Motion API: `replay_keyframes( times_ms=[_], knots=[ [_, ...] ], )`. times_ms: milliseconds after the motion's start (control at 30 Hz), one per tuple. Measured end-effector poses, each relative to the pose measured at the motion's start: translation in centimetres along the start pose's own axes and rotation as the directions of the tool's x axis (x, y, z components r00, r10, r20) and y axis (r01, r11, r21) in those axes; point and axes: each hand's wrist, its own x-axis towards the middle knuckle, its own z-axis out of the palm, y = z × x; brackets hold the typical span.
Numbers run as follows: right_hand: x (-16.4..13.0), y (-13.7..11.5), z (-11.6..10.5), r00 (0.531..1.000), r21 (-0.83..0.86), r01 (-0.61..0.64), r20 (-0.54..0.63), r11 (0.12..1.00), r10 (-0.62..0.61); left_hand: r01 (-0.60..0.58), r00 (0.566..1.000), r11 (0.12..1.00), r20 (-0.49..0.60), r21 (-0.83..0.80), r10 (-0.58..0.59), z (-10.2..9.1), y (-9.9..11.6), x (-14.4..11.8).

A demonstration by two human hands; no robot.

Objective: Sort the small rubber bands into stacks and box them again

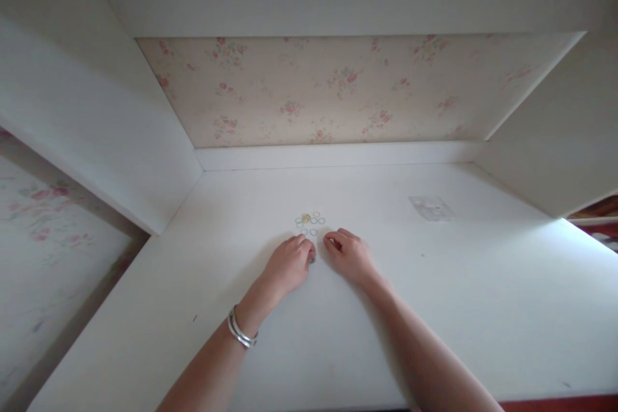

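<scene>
Several thin rings [313,232] lie loosely grouped on the white tabletop, just beyond my fingertips. Most look pale green or silvery, and a few yellow ones [306,217] overlap at the back of the group. My left hand [292,262] rests close to the near side of the rings, its fingers curled in a pinch. A small greyish bit shows under its fingertips, too small to name. Opposite it, my right hand [348,255] has thumb and forefinger pressed together near the rings. Whatever is between those fingertips, if anything, is hidden.
A clear plastic bag [431,208] lies flat at the right on the white table [483,309]. White side panels [145,141] and a low back ledge [338,155] bound the surface. Flowered wallpaper [313,90] covers the wall behind.
</scene>
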Motion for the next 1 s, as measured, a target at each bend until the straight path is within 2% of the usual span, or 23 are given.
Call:
replay_keyframes(
  times_ms=[133, 267, 400, 567, 700, 833, 933, 1000],
  knots=[
    [-0.3, -0.7, -0.1, 0.998, -0.065, 0.044, 0.05, 0.997, -0.041, 0.051, 0.999, 0.999, 0.009, 0.005, -0.051, -0.7, 0.0, -0.2],
    [-0.3, -1.1, -0.2, 0.997, -0.092, 0.019, 0.075, 0.996, -0.012, 0.148, 0.985, 0.989, -0.081, -0.025, -0.15, -1.9, -0.7, -0.8],
    [-0.2, -1.6, 0.1, 0.992, -0.136, 0.042, 0.126, 0.99, -0.025, 0.285, 0.946, 0.958, -0.151, -0.025, -0.285, -2.1, -2.2, -1.0],
    [-0.1, -1.5, 0.3, 0.993, -0.108, 0.032, 0.119, 0.994, -0.019, 0.384, 0.918, 0.923, -0.091, -0.022, -0.385, -1.2, -3.8, -0.7],
    [-0.1, -0.7, 0.3, 0.992, -0.016, -0.011, 0.127, 1.0, 0.013, 0.388, 0.919, 0.922, -0.078, -0.003, -0.387, -0.8, -4.1, -0.6],
    [-0.2, -0.5, 0.5, 0.992, -0.017, -0.013, 0.126, 1.0, 0.015, 0.388, 0.919, 0.922, -0.088, 0.013, -0.385, -0.8, -3.9, -0.7],
    [-0.5, -0.8, 0.6, 0.996, 0.009, 0.01, 0.088, 1.0, -0.011, 0.397, 0.915, 0.918, -0.077, 0.005, -0.396, -0.8, -3.9, -0.6],
    [-0.7, -1.0, 0.6, 0.997, 0.091, 0.048, 0.057, 0.995, -0.053, 0.394, 0.917, 0.919, -0.078, 0.008, -0.392, -0.8, -4.0, -0.6]
  ],
)
